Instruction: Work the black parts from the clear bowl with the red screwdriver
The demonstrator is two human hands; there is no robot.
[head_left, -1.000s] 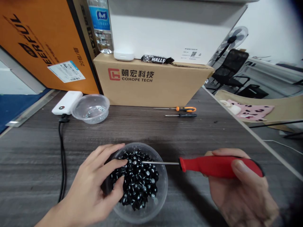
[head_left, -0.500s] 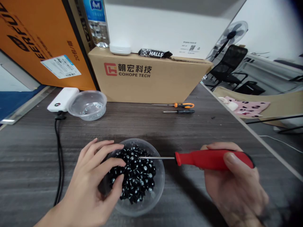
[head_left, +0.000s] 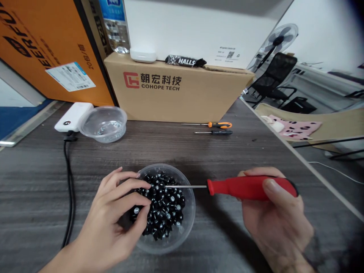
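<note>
A clear round plastic bowl (head_left: 186, 237) holds many small black round parts (head_left: 162, 208), several with silver centres. My left hand (head_left: 113, 216) reaches over the bowl's left side. Its thumb and index fingertips are pinched together at the black parts; whether a part is between them is hidden. In my right hand (head_left: 273, 212), to the right of the bowl, is a red-handled screwdriver (head_left: 236, 187). The fingers wrap its handle and the thumb lies along it. Its thin metal shaft points left, with the tip over the black parts.
A second clear bowl (head_left: 122, 121) with small metal pieces stands beside a white device (head_left: 74, 115) with a black cable (head_left: 69, 182). An orange-handled screwdriver (head_left: 218, 124) and a black one (head_left: 222, 132) lie before a cardboard box (head_left: 182, 102). An orange box (head_left: 57, 45) stands left.
My left thumb and index finger have closed from a small gap to a pinch. The right hand still holds the screwdriver over the bowl. The whole view has shifted slightly.
</note>
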